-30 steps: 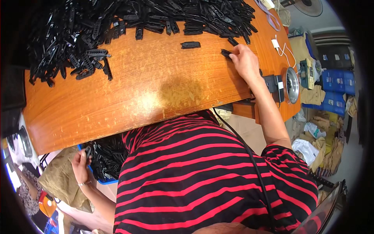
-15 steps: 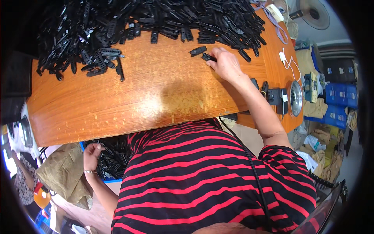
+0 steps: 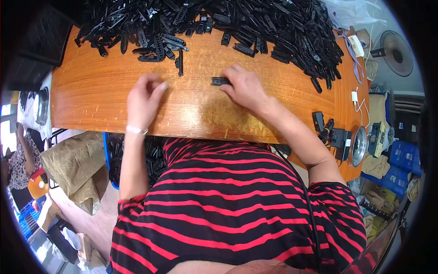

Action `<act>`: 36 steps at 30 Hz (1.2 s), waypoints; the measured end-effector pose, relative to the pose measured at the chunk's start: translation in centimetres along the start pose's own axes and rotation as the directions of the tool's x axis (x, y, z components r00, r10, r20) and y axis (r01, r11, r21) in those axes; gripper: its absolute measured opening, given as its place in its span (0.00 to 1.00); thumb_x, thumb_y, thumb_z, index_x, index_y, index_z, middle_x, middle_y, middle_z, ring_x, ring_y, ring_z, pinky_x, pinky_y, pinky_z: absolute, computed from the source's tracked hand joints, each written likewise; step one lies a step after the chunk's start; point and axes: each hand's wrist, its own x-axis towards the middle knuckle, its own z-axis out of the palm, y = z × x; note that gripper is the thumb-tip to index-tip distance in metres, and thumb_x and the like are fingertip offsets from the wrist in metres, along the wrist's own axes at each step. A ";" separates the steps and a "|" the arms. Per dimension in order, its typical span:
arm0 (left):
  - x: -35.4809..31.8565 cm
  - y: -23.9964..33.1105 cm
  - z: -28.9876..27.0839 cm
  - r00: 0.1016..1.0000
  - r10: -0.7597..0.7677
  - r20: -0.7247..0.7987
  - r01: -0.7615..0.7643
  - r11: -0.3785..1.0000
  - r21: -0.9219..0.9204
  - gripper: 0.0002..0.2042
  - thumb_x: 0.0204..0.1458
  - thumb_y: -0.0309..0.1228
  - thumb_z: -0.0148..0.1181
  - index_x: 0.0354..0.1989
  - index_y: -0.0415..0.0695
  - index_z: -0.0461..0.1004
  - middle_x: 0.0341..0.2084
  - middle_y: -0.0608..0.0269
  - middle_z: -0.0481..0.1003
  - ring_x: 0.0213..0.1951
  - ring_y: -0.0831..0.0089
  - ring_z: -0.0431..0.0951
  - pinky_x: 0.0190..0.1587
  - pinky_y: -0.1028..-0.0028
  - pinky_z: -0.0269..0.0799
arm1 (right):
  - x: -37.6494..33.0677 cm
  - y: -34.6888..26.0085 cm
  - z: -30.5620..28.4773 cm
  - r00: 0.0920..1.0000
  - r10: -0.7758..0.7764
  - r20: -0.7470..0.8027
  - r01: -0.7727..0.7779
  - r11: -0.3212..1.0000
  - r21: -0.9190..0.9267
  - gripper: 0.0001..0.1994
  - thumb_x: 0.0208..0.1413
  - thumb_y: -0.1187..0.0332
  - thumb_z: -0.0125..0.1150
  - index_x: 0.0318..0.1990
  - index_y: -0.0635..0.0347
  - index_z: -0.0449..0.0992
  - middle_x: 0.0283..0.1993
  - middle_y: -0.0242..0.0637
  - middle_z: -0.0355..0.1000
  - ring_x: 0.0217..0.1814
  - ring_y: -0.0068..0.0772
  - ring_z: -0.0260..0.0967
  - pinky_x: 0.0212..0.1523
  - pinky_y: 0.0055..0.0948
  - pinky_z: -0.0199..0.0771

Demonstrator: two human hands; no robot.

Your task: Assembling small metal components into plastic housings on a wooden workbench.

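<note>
My right hand grips a short black plastic piece over the middle of the wooden table. The piece sticks out to the left past my fingertips; whether a second one lies beneath the fingers is hidden. My left hand, with a band at the wrist, hovers over the left part of the table. Its thumb and fingers are bent but apart, and I see nothing between them. Just beyond the hands, a long narrow black piece lies at the edge of a large heap of black plastic parts.
A blue-rimmed bin of black parts stands below the table's front edge, beside brown wrapping. On the right are a black box-like device, a round metal dish and a white cable. A fan stands farther right.
My left hand has risen from beside the bin to above the table, its fingers parting. My right hand has drawn back toward me and leftward with the black piece.
</note>
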 end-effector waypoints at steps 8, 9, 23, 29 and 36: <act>4.3 1.1 6.0 0.998 0.055 -0.043 -0.038 0.944 0.328 0.17 0.46 0.37 0.66 0.43 0.45 0.73 0.26 0.59 0.77 0.31 0.58 0.78 0.34 0.64 0.72 | 2.3 -3.6 2.8 0.993 -0.099 0.062 0.097 0.995 0.022 0.12 0.49 0.64 0.64 0.38 0.59 0.72 0.39 0.42 0.69 0.37 0.49 0.71 0.38 0.44 0.72; 4.3 0.6 6.0 0.997 0.061 -0.050 -0.046 0.966 0.253 0.17 0.46 0.35 0.66 0.44 0.43 0.73 0.25 0.60 0.76 0.29 0.62 0.77 0.33 0.66 0.72 | 2.5 -3.6 3.0 0.993 -0.100 0.058 0.098 0.995 0.033 0.13 0.49 0.63 0.64 0.39 0.58 0.72 0.39 0.42 0.69 0.38 0.49 0.72 0.38 0.44 0.72; 1.8 2.4 4.0 0.967 -0.079 0.243 0.221 0.737 -0.639 0.12 0.53 0.21 0.59 0.45 0.36 0.72 0.24 0.71 0.73 0.26 0.86 0.69 0.30 0.86 0.66 | 4.8 -3.0 1.1 0.991 0.067 -0.119 0.001 0.867 0.497 0.17 0.56 0.66 0.61 0.51 0.62 0.71 0.32 0.38 0.74 0.32 0.27 0.72 0.34 0.28 0.73; 2.1 3.0 5.7 0.979 -0.110 0.174 0.205 0.620 -0.757 0.09 0.54 0.25 0.60 0.40 0.40 0.67 0.24 0.69 0.76 0.25 0.85 0.72 0.27 0.85 0.66 | 3.0 -4.6 2.3 0.944 -0.133 -0.301 0.247 0.890 0.383 0.19 0.59 0.65 0.58 0.56 0.62 0.68 0.27 0.34 0.72 0.23 0.22 0.69 0.25 0.24 0.70; 2.7 2.9 5.2 0.945 -0.191 0.267 0.322 0.694 -0.643 0.10 0.54 0.25 0.61 0.41 0.39 0.67 0.23 0.68 0.75 0.23 0.84 0.72 0.26 0.85 0.68 | 3.2 -3.5 0.2 1.000 -0.006 0.026 -0.011 0.795 0.606 0.15 0.62 0.68 0.53 0.54 0.63 0.70 0.21 0.30 0.70 0.16 0.18 0.64 0.18 0.20 0.65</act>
